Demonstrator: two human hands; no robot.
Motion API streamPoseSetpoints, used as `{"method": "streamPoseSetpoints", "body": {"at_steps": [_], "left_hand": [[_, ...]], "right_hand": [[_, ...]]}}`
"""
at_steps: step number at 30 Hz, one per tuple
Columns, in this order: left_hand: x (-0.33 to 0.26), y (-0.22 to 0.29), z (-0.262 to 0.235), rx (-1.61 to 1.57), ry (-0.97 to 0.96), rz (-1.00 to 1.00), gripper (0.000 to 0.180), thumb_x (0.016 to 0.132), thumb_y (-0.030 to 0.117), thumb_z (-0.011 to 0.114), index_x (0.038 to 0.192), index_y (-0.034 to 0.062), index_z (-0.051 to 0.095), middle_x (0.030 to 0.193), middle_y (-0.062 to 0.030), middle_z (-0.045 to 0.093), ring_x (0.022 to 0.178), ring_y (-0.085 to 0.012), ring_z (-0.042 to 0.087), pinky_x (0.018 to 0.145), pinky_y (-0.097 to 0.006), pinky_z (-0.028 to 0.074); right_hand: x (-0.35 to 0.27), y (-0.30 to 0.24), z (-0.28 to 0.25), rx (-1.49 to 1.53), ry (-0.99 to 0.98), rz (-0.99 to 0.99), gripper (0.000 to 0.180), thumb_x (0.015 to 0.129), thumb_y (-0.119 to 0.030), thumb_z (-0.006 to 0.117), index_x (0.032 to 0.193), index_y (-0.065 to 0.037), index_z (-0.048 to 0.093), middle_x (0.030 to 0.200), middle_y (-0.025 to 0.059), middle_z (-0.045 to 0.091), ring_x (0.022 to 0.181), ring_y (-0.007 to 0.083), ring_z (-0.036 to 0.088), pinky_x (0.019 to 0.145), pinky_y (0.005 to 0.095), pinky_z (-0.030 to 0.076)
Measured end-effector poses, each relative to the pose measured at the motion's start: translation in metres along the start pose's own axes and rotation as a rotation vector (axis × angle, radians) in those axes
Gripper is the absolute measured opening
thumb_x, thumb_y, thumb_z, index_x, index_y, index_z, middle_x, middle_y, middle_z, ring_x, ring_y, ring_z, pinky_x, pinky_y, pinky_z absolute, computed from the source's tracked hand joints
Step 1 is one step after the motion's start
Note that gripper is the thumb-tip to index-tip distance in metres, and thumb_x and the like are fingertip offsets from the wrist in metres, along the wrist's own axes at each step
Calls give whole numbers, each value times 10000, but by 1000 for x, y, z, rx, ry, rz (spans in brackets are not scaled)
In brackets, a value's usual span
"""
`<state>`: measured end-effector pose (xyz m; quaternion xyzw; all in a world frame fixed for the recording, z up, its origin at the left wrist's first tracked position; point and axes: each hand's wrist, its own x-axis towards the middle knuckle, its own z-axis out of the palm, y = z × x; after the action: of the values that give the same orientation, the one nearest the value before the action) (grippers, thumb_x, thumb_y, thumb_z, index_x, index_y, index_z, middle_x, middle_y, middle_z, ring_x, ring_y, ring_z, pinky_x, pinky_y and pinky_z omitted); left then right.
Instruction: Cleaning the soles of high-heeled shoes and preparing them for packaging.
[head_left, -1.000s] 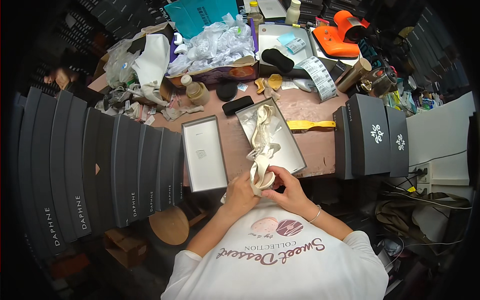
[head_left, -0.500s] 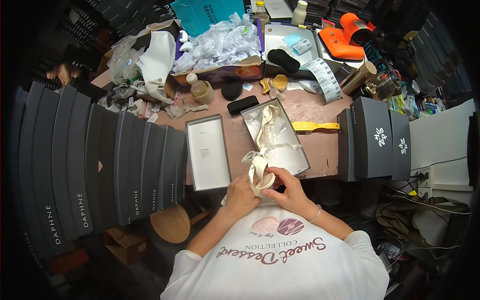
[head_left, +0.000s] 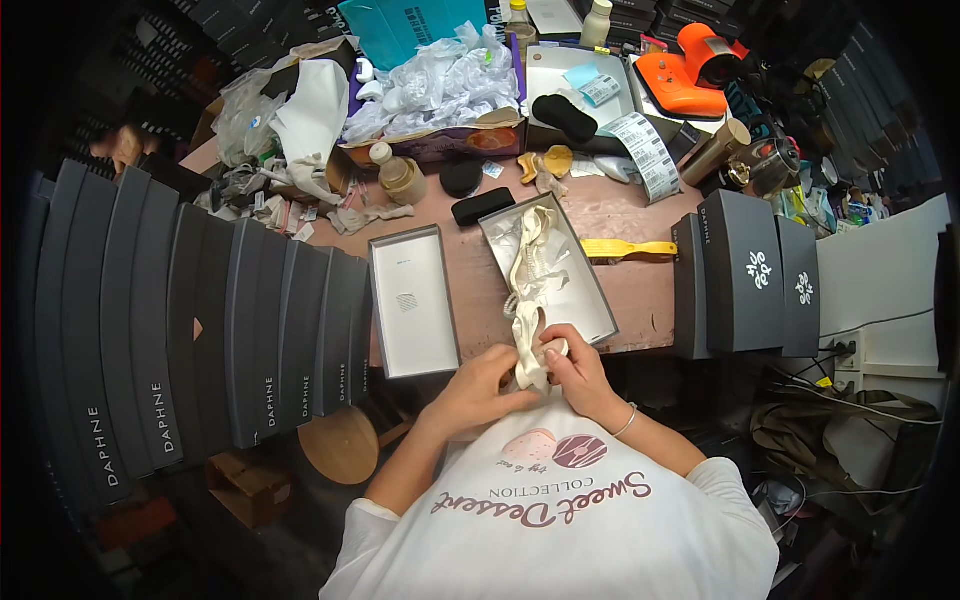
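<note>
A cream strappy shoe point(head_left: 527, 338) with ribbon-like straps is between my two hands, just over the near edge of an open shoe box point(head_left: 585, 300). My left hand point(head_left: 482, 390) is closed on its near end, with the fingertips partly hidden. From the other side, my right hand point(head_left: 580, 382) grips the shoe with thumb and fingers. Inside the box lies another cream shoe point(head_left: 538, 240) with a beaded strap, on thin clear wrapping. To the left of the box sits its lid point(head_left: 425, 335), pale inside with a dark rim.
Tall rows of dark shoe boxes point(head_left: 140, 330) line the left; more dark boxes point(head_left: 740, 275) stand on the right. A yellow brush point(head_left: 630, 248) lies beside the open box. Behind are a black block point(head_left: 483, 207), a glue bottle point(head_left: 400, 178) and a bin of crumpled plastic point(head_left: 440, 95).
The shoe in my hands has turned, and its straps now run straighter toward the box. My left hand has shifted its hold, its fingers now more spread along the shoe's side.
</note>
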<state>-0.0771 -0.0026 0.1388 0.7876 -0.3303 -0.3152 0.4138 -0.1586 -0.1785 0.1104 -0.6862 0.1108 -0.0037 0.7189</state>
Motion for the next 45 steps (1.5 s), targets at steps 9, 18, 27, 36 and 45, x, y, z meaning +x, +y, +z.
{"method": "streamPoseSetpoints", "body": {"at_steps": [9,18,27,36,45], "left_hand": [[15,5,16,-529,97,-278,195,902,150,636,1020,-2,608,945,-57,641,868,-91,583,782,-243,468],[0,-43,-4,-646,405,-245,76,872,51,612,819,18,569,752,-24,620,687,-55,559,638,-195,446],[-3,-67,-11,221,535,-158,116,826,71,644,839,-30,588,686,-124,619,630,-230,622,617,-315,488],[-19,6,-14,-4,256,-30,307,800,114,677,1082,8,615,975,-154,631,893,-267,620,778,-341,482],[-14,-29,7,-764,93,-72,311,944,122,532,1223,-13,515,1105,-76,621,944,-150,610,832,-278,477]], "right_hand": [[7,1,-3,265,-36,202,384,1001,-428,322,971,-77,474,741,22,489,551,63,388,480,200,340],[4,31,-19,622,69,451,335,975,-447,397,931,-124,474,682,13,488,472,93,375,435,242,319],[3,34,-22,676,95,575,361,991,-477,362,931,-137,465,687,10,463,464,100,369,436,258,309],[-2,26,-18,540,72,379,383,1002,-465,341,953,-99,445,739,33,498,494,84,387,438,221,332],[6,-37,-20,208,-173,128,303,983,-272,498,1118,-16,585,912,39,541,757,82,563,636,209,476]]}}
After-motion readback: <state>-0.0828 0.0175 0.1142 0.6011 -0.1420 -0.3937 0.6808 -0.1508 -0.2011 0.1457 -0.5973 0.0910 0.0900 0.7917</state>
